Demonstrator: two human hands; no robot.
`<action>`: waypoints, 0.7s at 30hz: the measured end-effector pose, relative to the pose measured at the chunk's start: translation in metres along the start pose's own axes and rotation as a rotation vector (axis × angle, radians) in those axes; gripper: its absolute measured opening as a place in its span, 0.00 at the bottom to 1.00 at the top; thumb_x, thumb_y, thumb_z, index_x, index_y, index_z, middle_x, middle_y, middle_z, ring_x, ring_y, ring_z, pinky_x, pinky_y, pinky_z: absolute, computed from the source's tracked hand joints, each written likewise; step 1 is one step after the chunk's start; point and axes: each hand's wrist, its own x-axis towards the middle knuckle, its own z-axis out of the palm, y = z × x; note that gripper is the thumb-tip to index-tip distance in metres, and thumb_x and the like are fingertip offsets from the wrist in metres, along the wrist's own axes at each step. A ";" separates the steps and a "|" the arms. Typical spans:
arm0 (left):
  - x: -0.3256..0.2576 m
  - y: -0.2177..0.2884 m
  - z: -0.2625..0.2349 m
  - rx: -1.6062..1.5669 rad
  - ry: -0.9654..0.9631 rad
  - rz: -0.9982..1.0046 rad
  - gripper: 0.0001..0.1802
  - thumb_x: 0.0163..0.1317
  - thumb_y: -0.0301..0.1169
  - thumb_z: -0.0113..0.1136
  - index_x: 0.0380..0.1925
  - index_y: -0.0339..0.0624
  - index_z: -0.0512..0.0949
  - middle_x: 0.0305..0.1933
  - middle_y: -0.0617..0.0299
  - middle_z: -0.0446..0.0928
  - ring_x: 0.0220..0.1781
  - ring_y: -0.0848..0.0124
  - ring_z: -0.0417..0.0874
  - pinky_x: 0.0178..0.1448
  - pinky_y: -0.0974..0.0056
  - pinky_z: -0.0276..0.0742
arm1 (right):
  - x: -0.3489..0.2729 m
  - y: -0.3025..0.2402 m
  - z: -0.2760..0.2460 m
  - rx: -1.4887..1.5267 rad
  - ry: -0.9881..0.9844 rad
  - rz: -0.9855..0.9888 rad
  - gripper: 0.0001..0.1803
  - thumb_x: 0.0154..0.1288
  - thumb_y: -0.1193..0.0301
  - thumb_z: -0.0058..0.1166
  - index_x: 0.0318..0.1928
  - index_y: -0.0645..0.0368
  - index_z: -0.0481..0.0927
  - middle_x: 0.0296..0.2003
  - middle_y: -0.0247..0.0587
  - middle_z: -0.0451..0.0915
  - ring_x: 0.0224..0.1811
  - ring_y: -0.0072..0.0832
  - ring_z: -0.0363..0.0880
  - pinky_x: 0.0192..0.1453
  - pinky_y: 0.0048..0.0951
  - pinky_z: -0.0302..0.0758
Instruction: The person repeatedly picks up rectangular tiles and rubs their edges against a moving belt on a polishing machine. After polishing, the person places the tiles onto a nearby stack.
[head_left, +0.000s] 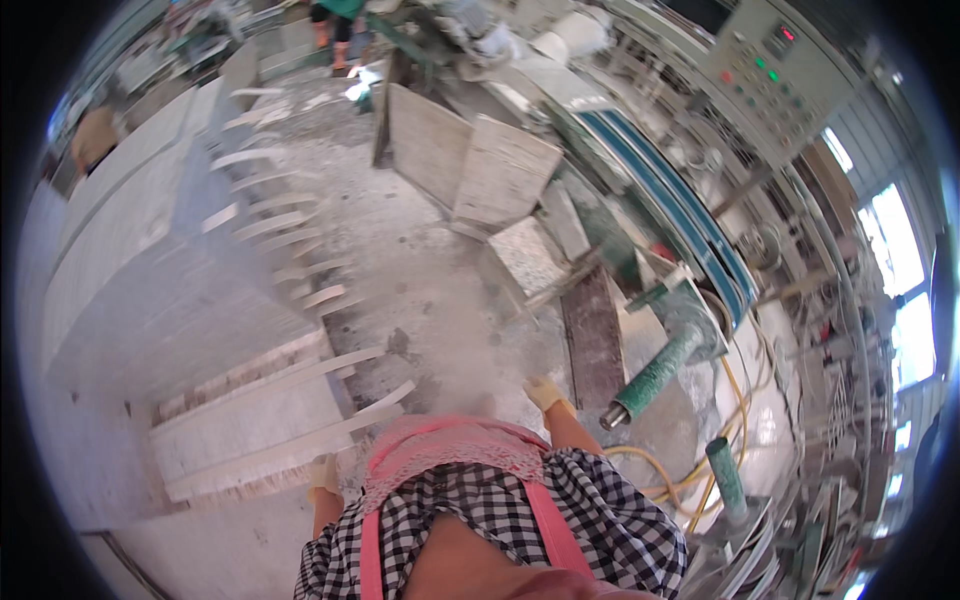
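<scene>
My right hand (547, 393), in a pale yellow glove, is held out low to the right of my pink apron (455, 445). Nothing can be seen in it, and its fingers are too small to make out. Beside the apron on the other side hangs my left hand (323, 475), also gloved, near the end of a low pale block (250, 430) with long thin strips on it. The left fingers are blurred, so their pose is unclear. Nearest my right hand is a dark reddish slab (594, 340) leaning on edge.
Large stacks of pale slabs (170, 260) fill the left, with thin strips (285, 225) jutting into the walkway. Flat slabs (430, 145) lean ahead. On the right are a blue-belted conveyor (670, 200), a green roller (655, 375), yellow hoses (735, 400) and a control panel (780, 80). Another person (335, 25) stands far off.
</scene>
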 end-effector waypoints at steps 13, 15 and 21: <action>0.042 0.146 0.117 0.177 -0.179 0.175 0.29 0.71 0.52 0.52 0.28 0.35 0.82 0.26 0.57 0.83 0.29 0.64 0.80 0.38 0.56 0.76 | 0.052 0.073 -0.092 0.135 0.088 0.168 0.26 0.69 0.53 0.47 0.55 0.57 0.84 0.54 0.56 0.83 0.58 0.52 0.81 0.63 0.46 0.77; 0.059 0.198 0.138 0.310 -0.211 0.100 0.31 0.71 0.54 0.50 0.25 0.35 0.81 0.25 0.56 0.82 0.29 0.63 0.80 0.38 0.55 0.76 | 0.041 0.077 -0.104 0.170 0.159 0.207 0.25 0.68 0.54 0.47 0.55 0.57 0.84 0.54 0.56 0.83 0.58 0.51 0.81 0.62 0.46 0.77; 0.112 0.247 0.169 0.233 -0.334 -0.120 0.26 0.71 0.49 0.51 0.28 0.37 0.81 0.23 0.59 0.77 0.30 0.63 0.78 0.40 0.57 0.75 | -0.019 0.094 -0.108 0.274 0.052 0.626 0.23 0.67 0.57 0.48 0.53 0.56 0.85 0.53 0.54 0.83 0.57 0.49 0.82 0.60 0.46 0.78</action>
